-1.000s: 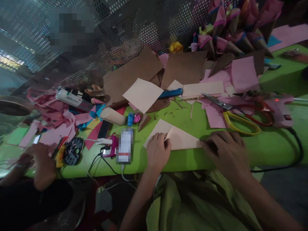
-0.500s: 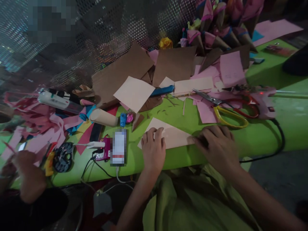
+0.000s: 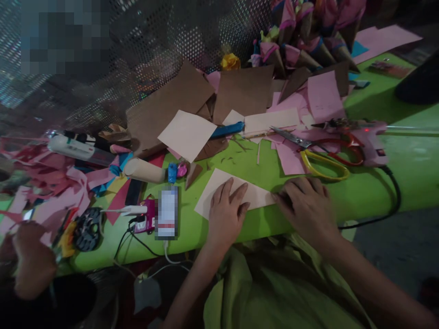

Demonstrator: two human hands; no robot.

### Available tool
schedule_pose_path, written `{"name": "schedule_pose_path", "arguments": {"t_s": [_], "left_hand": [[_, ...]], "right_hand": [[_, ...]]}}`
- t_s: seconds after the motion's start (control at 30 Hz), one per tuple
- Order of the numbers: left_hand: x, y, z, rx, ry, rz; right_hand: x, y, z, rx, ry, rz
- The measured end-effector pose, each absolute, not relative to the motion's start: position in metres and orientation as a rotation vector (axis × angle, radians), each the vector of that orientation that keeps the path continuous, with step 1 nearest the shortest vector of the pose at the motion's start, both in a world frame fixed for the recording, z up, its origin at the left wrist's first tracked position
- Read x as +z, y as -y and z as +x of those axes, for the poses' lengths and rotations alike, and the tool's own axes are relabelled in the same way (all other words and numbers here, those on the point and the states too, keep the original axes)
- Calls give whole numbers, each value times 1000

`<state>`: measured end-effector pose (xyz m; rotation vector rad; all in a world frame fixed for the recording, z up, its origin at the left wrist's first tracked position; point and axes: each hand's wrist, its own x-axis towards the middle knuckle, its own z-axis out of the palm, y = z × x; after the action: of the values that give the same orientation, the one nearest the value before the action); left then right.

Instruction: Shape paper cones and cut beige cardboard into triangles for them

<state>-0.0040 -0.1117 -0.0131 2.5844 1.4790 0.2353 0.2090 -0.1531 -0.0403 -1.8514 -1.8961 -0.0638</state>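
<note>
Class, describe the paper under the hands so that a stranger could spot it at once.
Find the bright green table, then, at its near edge, the camera wearer's left hand. Under it lies the pale paper, its narrow end meeting the right hand. Unlike the four-cornered pale sheet farther back, it tapers toward the right and has hands on it.

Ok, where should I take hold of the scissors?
By the yellow loop, probably, coming from the near side with the right hand: that loop lies nearest the hand, while the blades point away and the red loop sits close to the glue gun.
</note>
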Motion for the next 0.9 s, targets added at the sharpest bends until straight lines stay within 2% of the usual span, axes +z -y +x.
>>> {"name": "schedule_pose_path", "arguments": {"t_s": [0.57, 0.77, 0.9], "left_hand": [[-11, 116, 5, 150, -1580, 2676], [-16, 121, 12, 274, -1233, 2662], [-17, 120, 10, 214, -1094, 2624]], "right_hand": [[-40, 151, 207, -66, 1916, -1895], [-39, 151, 206, -98, 1924, -1900], [-38, 150, 206, -91, 1911, -1899]]}}
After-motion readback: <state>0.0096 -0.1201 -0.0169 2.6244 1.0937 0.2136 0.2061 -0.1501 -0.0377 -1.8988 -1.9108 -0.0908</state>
